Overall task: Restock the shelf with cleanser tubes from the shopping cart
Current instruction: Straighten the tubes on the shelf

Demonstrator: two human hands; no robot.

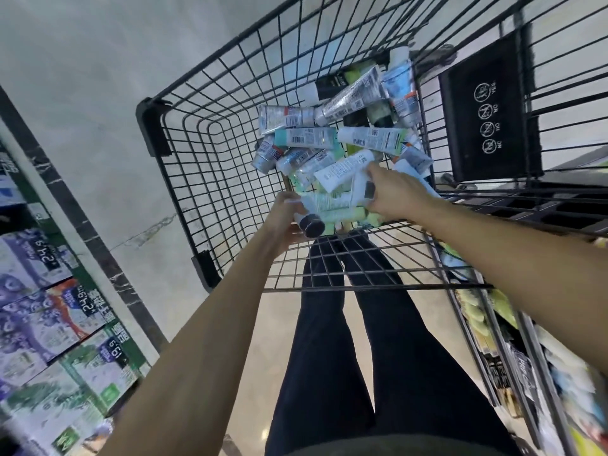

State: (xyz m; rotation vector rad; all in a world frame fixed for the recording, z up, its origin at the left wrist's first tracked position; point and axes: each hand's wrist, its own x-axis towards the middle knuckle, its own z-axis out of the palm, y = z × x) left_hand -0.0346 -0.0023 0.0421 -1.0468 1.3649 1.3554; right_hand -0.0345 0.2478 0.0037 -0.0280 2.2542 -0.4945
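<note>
- Reaching into the black wire shopping cart from the handle end, both bare arms extend over the basket; only the head view is available.
- Left hand: fingers curl round a translucent tube with a dark round cap, cap end pointing back toward the person. Likely kept as a collecting hand so several tubes go out in one trip.
- Right hand: fingers close on a white tube with printed text lying on top of the pile, with a white tube carrying a dark cap just beside the thumb. Whether it pinches one tube or two, cannot tell.
- Task stock: mixed pile of silver, white, teal and green cleanser tubes heaped in the cart's far right corner, overlapping, against the wire wall.
- Surroundings: black child-seat flap with white warning icons at right; stacked purple-and-green boxed goods with price tags at left; blurred shelf of packets at lower right, probably the destination.
- Obstruction, judged: tubes interlock, so lifting one may drag its neighbours.
</note>
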